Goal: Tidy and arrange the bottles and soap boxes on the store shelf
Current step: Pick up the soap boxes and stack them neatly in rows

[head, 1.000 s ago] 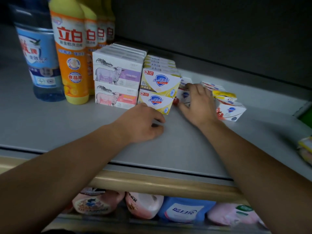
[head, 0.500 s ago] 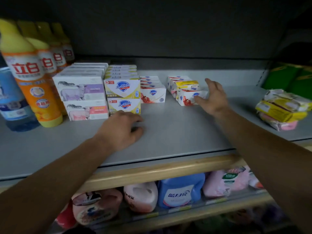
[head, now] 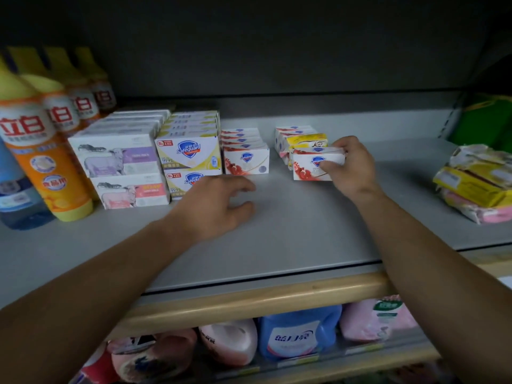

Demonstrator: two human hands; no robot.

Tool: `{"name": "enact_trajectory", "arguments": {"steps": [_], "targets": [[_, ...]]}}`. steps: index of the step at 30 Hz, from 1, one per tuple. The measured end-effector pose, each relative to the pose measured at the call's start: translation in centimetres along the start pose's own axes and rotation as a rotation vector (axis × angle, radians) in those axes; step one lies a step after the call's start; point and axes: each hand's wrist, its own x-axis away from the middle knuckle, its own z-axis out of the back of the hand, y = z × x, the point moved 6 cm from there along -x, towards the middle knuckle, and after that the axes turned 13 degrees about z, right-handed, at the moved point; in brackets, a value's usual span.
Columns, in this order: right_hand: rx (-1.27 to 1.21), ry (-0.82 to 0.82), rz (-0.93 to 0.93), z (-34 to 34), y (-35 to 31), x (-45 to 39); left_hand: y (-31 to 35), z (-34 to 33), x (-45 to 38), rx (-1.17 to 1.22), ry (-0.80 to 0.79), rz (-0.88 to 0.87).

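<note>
Right hand: the right hand (head: 349, 169) grips the front red-and-white Safeguard soap box (head: 313, 164) by its right end, fingers curled over the top edge and thumb against the front face.
Held box: it stands on the grey shelf (head: 291, 234) at the front of a short loose row; behind it sits a yellow soap box (head: 306, 141), and more red-and-white boxes (head: 291, 130) run toward the back wall.
Left hand: the left hand (head: 216, 205) rests low on the shelf, fingers loosely curled and slightly apart, holding nothing (its knuckles partly cover the lower gold box).
Gold stack: two gold-and-white Safeguard boxes (head: 188, 155) stacked, more lined up behind them.
Neat red row: a tidy file of red-and-white Safeguard boxes (head: 246, 162) just right of the gold stack, set apart from the held box by a strip of bare shelf.
Sheep boxes: white boxes with a sheep picture (head: 116, 159), two high, touching the gold stack on its left.
Bottles: orange dish-soap bottles with yellow caps (head: 41, 162) in a row going back at far left, with a blue bottle (head: 13, 189) beside the front one.
Far right: a heap of crumpled yellow and pink packets (head: 476, 184), well apart from the soap.
Below: pink and blue detergent jugs (head: 299, 333) on the lower shelf (blurry, labels unreadable).
</note>
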Motion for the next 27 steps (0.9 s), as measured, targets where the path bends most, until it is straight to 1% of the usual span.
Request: {"name": "enact_trajectory", "arguments": {"steps": [3, 4, 6, 8, 10, 13, 17, 19, 23, 25, 27], "targets": [[-0.209, 0.097, 0.006, 1.9, -2.5, 0.7, 0.7, -1.3, -0.9, 0.260, 0.013, 0.100], [-0.285, 0.090, 0.012, 2.1, -3.5, 1.1, 0.7, -1.8, -1.1, 0.331, 0.017, 0.131], [-0.399, -0.013, 0.050, 1.5, -5.6, 2.2, 0.6, -2.5, -1.4, 0.473, 0.003, 0.180], [-0.474, -0.113, 0.076, 0.2, -7.2, 4.1, 0.4, -2.5, -1.6, 0.671, -0.027, 0.221], [-0.508, -0.151, 0.065, -0.7, -8.4, 6.1, 0.2, -2.4, -1.4, 0.796, -0.083, 0.224], [-0.540, -0.138, 0.032, -0.4, -9.2, 8.2, 0.1, -2.1, -0.8, 0.959, -0.157, 0.220], [-0.622, -0.266, 0.082, 0.5, -10.2, 10.0, -0.1, -2.2, -1.0, 1.203, -0.221, 0.346], [-0.628, -0.267, 0.058, 0.5, -10.1, 10.8, 0.1, -2.5, -1.0, 1.258, -0.260, 0.393], [-0.678, -0.116, -0.080, 0.7, -9.4, 11.6, 0.0, -2.9, -0.8, 1.234, -0.338, 0.420], [-0.677, -0.081, -0.170, 0.5, -9.2, 11.7, -0.2, -2.8, -0.7, 1.199, -0.335, 0.415], [-0.629, -0.064, -0.226, 0.4, -9.1, 11.6, -0.2, -2.7, -0.6, 1.089, -0.322, 0.407]]}}
